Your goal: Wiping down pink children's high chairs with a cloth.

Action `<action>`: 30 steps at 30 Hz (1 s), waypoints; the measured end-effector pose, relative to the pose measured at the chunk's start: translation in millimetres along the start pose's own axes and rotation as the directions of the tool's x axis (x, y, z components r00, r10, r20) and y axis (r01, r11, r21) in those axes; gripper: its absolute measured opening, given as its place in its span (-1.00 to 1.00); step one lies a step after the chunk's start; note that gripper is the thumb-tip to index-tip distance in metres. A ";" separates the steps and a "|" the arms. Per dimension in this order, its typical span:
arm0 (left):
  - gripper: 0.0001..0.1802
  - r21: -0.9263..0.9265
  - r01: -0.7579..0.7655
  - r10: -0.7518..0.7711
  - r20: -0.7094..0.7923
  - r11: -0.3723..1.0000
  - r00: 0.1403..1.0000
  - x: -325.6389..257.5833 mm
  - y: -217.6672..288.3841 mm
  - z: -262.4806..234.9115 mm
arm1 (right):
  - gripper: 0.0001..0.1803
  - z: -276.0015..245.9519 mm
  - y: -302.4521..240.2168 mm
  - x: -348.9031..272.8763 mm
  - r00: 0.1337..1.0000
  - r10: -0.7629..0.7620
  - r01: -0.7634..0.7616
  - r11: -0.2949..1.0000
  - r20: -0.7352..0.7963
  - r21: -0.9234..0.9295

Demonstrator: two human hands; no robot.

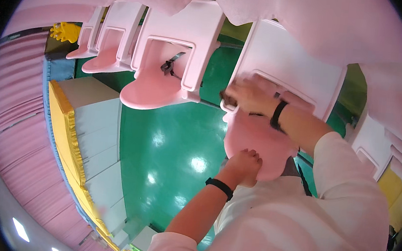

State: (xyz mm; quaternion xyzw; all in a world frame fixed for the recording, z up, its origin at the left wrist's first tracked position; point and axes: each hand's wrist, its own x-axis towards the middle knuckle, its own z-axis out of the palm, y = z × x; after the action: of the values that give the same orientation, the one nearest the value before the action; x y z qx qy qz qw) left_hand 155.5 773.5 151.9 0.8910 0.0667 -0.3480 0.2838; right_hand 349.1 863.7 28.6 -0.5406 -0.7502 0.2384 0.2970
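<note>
Left hand (244, 165) closed in a loose fist, pressed against front edge of pink seat (257, 140). Right hand (247, 95) just above, fingers curled around edge of white chair back (287, 66); blurred, grip not clear. Second pink chair (167, 70) to left of both hands.

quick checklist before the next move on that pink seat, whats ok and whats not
1. Left hand on the front edge of the pink seat: ok, it touches the rim.
2. Right hand at the white seat back: ok, it rests at the lower left edge.
3. Grip of either hand: cannot tell, fingers partly hidden.
4. Seat strap: cannot tell, hidden by the arms; the next seat's strap hangs loose.
5. Green floor below: ok, nothing lies on it.
</note>
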 end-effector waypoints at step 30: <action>-0.63 0.009 -0.025 0.026 -0.059 1.000 0.998 0.7 1.1 -0.3 | -0.52 -88.2 79.2 -68.4 0.906 0.415 -0.423 0.900 -0.088 -0.104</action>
State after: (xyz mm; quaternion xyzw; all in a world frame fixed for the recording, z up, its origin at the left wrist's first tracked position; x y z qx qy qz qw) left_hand 156.6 772.6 152.1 0.9029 0.0622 -0.3181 0.2822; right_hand 480.4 825.7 24.6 -0.7134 -0.6196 0.2337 0.2293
